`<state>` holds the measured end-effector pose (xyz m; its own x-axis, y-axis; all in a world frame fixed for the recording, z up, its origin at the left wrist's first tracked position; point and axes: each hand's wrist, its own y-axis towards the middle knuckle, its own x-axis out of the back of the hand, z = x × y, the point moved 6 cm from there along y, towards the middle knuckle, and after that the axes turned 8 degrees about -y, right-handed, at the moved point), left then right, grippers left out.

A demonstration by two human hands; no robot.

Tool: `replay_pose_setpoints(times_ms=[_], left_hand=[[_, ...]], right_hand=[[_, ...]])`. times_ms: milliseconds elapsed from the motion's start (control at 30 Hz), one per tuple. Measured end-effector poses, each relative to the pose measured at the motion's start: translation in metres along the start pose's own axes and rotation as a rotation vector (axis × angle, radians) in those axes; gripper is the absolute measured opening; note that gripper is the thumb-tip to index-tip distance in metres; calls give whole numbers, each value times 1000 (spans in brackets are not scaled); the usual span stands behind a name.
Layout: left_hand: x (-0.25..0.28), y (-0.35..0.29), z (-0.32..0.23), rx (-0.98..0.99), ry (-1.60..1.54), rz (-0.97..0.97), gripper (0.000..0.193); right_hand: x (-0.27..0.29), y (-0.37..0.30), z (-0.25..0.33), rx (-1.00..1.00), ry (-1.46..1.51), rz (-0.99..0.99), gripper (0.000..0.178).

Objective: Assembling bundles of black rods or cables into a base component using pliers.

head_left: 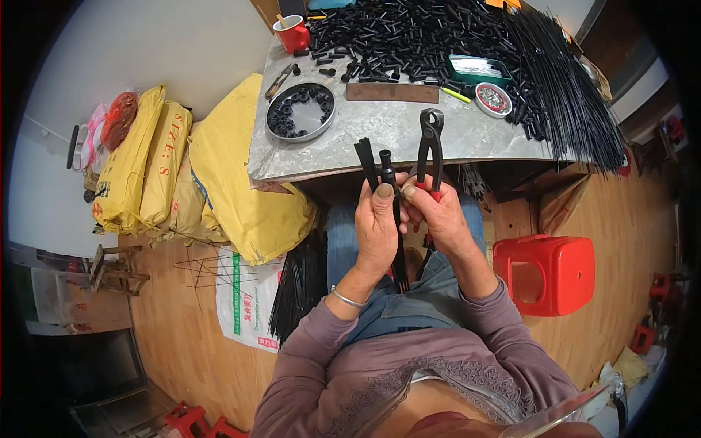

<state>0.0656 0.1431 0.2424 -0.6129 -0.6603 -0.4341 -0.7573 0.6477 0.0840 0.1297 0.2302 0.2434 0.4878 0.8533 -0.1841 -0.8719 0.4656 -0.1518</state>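
My left hand (376, 230) is closed around a bundle of thin black rods (366, 159) and a black tubular fitting (387, 165), whose narrow neck points up past my thumb. In my right hand (444, 217) is a pair of pincers (431, 139) with dark jaws and red grips, held upright with the jaws above my fist. Both hands meet over my lap, just in front of the grey table's (365, 150) near edge. Where my fingertips come together, the details are hidden.
Black tubular pieces (409, 33) heap the table's back, beside long black rods (566, 87). Nearer are a round dish (334, 120) of black rings, a brown flat bar (392, 93) and a small bowl (493, 112). A red stool (548, 274) stands right, yellow sacks (244, 160) left.
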Motion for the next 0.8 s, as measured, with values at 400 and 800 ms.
replay_pose_setpoints(times_ms=[400, 800], left_hand=[[-4, -2, 1, 19, 11, 7, 55], [-10, -6, 2, -9, 7, -36, 42]], right_hand=[[2, 5, 2, 5, 206, -51, 20], [5, 5, 7, 137, 71, -293, 15]])
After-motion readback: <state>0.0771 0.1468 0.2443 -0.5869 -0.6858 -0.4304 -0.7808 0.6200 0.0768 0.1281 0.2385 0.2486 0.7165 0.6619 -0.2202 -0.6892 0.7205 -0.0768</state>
